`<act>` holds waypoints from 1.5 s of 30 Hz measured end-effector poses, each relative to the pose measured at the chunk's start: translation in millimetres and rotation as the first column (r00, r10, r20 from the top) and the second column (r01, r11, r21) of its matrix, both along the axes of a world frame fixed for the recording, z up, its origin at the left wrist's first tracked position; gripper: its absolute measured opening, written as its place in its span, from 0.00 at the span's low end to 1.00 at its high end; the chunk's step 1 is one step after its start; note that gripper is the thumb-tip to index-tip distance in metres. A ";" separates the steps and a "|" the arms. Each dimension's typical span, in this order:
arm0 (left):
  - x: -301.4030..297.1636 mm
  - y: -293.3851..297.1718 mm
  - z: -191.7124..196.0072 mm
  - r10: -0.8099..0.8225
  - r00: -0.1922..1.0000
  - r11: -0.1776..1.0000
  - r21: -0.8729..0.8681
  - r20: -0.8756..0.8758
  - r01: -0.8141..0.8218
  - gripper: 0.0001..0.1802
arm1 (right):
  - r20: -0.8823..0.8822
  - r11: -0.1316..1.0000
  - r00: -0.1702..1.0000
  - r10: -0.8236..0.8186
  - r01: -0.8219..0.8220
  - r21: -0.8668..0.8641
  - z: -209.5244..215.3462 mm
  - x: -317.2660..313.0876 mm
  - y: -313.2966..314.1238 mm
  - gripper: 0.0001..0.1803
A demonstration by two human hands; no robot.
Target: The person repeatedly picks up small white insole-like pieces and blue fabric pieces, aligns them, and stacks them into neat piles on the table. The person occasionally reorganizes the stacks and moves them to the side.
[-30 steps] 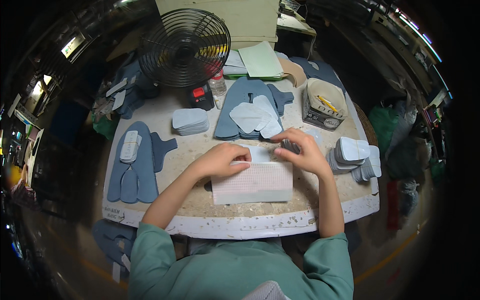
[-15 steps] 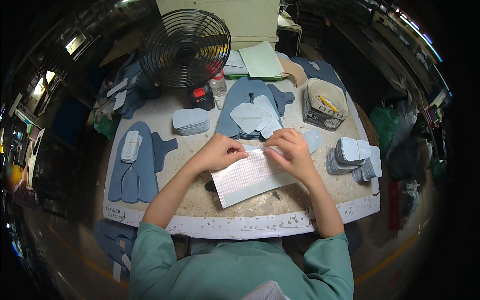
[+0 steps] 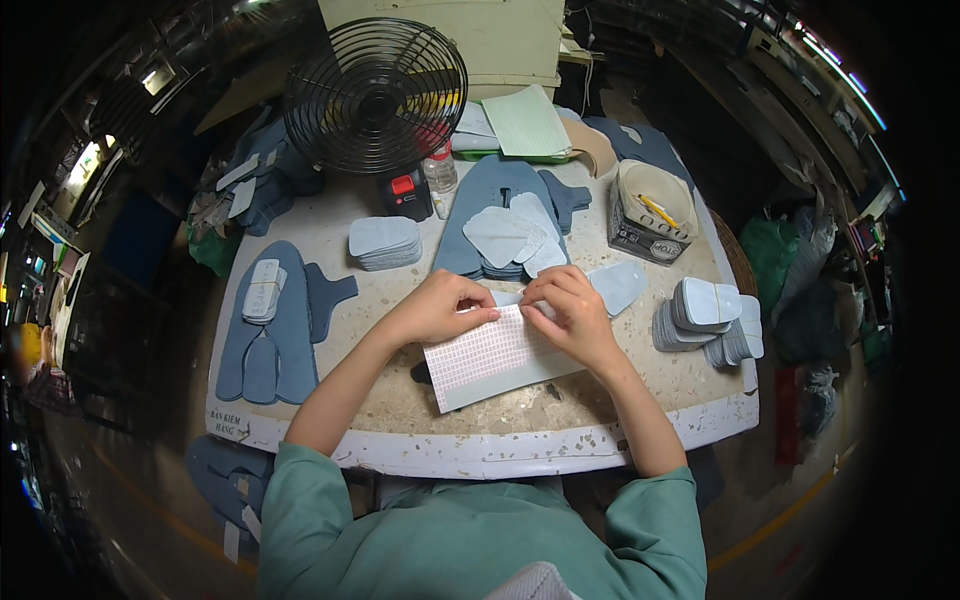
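Nearest the lower edge: two forearms in green sleeves, reaching onto a pale speckled stone surface (image 3: 640, 385).

White sheet printed with a fine red grid (image 3: 490, 357): lies tilted on the surface, just in front of the person, its upper edge under both hands.

Left hand (image 3: 438, 308): fingers curled and pressed together, tips pinching the sheet's upper edge. Right hand (image 3: 570, 310): fingers bent, tips pinching the same edge close to the left hand. A small pale grey piece (image 3: 508, 299) shows between the two hands, touching the sheet; whether it is stuck to the sheet cannot be told.

Step in hand, as judged: separating or fixing a small piece at the sheet's edge. The next move would call for a steady fingertip grip and one hand pinning the sheet flat.

Beside the right hand: pale blue-grey rounded fabric cut-out (image 3: 618, 285). Further right: stacks of grey rounded pieces (image 3: 708, 318). Left: dark blue shoe-shaped fabric panels (image 3: 275, 325).

Middle: stack of pale pads (image 3: 385, 242); blue panels topped with light cut-outs (image 3: 510, 225); open round tin (image 3: 652, 210).

Far: black wire-caged fan (image 3: 375, 95), green paper sheet (image 3: 527, 122).
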State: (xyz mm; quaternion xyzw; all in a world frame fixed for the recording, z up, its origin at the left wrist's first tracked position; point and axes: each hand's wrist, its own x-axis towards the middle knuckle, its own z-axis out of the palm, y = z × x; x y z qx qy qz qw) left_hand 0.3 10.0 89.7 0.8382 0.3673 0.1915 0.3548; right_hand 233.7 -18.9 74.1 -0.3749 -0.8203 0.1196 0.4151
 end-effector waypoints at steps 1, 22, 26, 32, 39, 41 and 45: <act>-0.1 0.2 -1.0 -0.002 1.000 1.000 0.004 0.022 0.002 0.12 | -0.008 1.000 1.000 -0.001 0.001 -0.014 0.2 -0.2 -0.4 0.06; 16.2 3.9 -46.3 0.015 0.997 0.991 0.129 0.070 -0.024 0.16 | 0.216 0.966 0.973 -0.079 0.128 -0.223 -25.9 1.1 4.8 0.06; 21.9 4.4 -67.3 -0.048 0.995 0.967 0.253 0.084 0.025 0.23 | 0.336 0.981 0.926 -0.169 0.191 -0.033 -44.4 -4.8 7.2 0.04; 20.4 7.7 -72.3 -0.013 0.997 0.969 0.245 0.079 -0.007 0.19 | 0.308 0.929 0.877 -0.368 0.362 0.078 -43.8 -2.5 11.7 0.03; 20.8 2.9 -63.7 -0.014 0.996 0.969 0.246 0.088 -0.009 0.17 | 0.287 0.967 0.935 -0.209 0.242 -0.084 -45.9 -6.3 6.3 0.02; 21.0 1.2 -61.4 -0.013 0.998 0.975 0.222 0.061 -0.001 0.17 | 0.284 0.955 0.918 -0.276 0.296 -0.030 -46.3 -6.4 8.8 0.03; 24.3 2.8 -62.3 0.040 0.984 0.968 0.238 0.176 -0.082 0.17 | 0.260 0.912 0.882 -0.393 0.410 -0.012 -40.8 -1.1 12.3 0.11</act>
